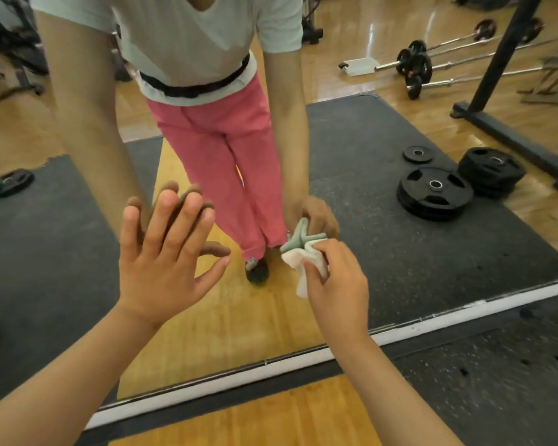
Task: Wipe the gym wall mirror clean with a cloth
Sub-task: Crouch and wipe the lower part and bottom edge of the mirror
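Both hands fwd: L hand (161, 252) open, fingers spread (palm out); R hand (335, 284) pinching cloth (294, 259).

Black round rubber weight plates (435, 193) are stacked on a dark grey rubber mat (384, 252), right of the fingers (314, 273). Chrome barbells (414, 62) are laid on glossy wooden floor (384, 37), farther up-right.

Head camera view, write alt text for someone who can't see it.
A person's right hand holds a folded white cloth against a gym wall mirror, while the open left hand touches the glass. Weight plates and barbells show in the reflection.
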A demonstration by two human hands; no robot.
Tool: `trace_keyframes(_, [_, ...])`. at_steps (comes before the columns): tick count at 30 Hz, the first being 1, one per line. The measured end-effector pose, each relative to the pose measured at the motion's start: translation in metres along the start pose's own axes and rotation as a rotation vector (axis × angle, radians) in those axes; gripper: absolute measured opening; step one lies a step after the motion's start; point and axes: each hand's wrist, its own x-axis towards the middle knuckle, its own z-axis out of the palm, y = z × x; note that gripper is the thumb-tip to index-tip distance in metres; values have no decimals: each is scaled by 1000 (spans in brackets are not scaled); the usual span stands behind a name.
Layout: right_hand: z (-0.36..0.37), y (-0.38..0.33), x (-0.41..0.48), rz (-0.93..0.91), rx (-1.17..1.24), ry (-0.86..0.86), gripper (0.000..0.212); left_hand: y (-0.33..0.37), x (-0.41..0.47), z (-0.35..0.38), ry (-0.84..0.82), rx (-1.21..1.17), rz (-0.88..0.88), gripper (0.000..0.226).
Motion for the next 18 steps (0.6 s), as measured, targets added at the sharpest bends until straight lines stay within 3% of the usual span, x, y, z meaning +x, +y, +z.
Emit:
trace_keyframes(6, [-41,23,21,314,34,177,21,1,-2,1,10,1,-6,91])
trace_keyframes(10, [-36,19,22,371,22,247,17,1,-2,3,32,18,-10,92])
trace_keyframes(13, [-16,10,11,317,14,220,18,1,-2,3,37,9,-12,92])
trace_keyframes(18, [13,-1,-10,5,-98,29,24,1,-1,0,25,-16,-9,90])
